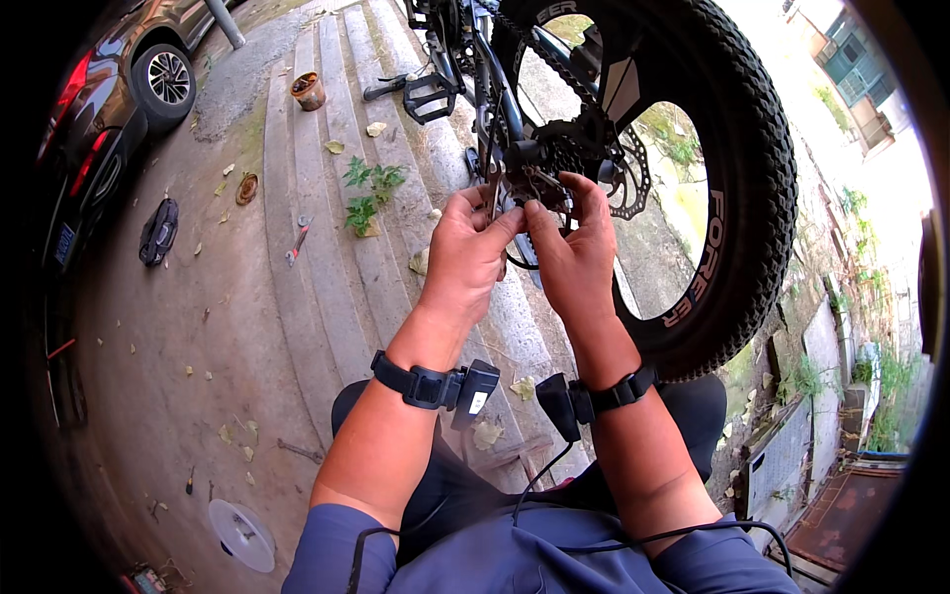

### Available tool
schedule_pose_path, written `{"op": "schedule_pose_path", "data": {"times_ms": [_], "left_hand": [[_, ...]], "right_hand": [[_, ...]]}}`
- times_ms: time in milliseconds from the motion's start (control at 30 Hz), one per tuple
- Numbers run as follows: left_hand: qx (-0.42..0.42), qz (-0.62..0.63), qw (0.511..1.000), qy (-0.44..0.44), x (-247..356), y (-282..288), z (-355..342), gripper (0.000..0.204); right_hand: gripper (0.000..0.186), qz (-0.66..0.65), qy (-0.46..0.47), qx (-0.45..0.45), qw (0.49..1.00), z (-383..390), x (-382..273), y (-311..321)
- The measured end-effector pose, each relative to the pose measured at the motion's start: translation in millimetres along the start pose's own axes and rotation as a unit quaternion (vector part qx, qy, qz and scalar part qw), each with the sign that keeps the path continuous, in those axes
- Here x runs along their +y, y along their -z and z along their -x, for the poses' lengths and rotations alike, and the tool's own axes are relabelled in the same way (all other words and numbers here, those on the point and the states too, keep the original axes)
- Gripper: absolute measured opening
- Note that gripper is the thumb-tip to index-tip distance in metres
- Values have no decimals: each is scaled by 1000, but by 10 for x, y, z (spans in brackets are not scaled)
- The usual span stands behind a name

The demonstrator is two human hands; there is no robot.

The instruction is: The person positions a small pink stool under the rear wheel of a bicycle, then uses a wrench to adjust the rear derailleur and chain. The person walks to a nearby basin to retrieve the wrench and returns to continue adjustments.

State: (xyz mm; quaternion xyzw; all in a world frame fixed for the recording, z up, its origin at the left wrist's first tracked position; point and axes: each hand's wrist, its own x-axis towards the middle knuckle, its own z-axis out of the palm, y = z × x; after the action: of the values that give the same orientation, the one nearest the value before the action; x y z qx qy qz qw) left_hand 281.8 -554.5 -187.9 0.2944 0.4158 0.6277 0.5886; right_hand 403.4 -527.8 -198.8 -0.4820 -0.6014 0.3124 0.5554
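Note:
A bicycle stands on its wheels or frame before me, its fat black tyre (777,188) at the right. Both hands meet at the rear derailleur (539,186), under the chain and sprockets (566,148). My left hand (470,238) is closed, with a slim metal wrench (494,186) upright between its fingers. My right hand (576,243) curls around the derailleur from the other side, thumb and forefinger closed on it. The two thumb tips nearly touch. Fingers hide part of the mechanism. A brake disc (633,178) sits beside the right fingers.
Shallow stone steps (336,267) run beneath the bicycle. On them lie a red-handled wrench (298,241), a green weed (373,188) and a rusty can (308,91). Further left are a black pouch (158,232), a parked car (104,94) and a clear plastic lid (241,535). A pedal (430,97) juts out.

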Motion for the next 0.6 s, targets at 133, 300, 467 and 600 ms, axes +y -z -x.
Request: {"op": "schedule_pose_path", "data": {"times_ms": [133,300,467,600], "left_hand": [[-32,17,999,28,-54,39,-5,29],[-18,44,998,52,-76,13,75,15],[-11,58,996,68,-56,-49,177,8],[-3,74,995,63,-62,-22,192,10]], "right_hand": [[42,-38,-32,-3,999,-12,-27,-33],[41,0,-15,-4,1000,-30,1,-26],[44,-17,-8,-6,1000,3,17,-20],[45,-52,-34,-8,998,83,-18,13]]}}
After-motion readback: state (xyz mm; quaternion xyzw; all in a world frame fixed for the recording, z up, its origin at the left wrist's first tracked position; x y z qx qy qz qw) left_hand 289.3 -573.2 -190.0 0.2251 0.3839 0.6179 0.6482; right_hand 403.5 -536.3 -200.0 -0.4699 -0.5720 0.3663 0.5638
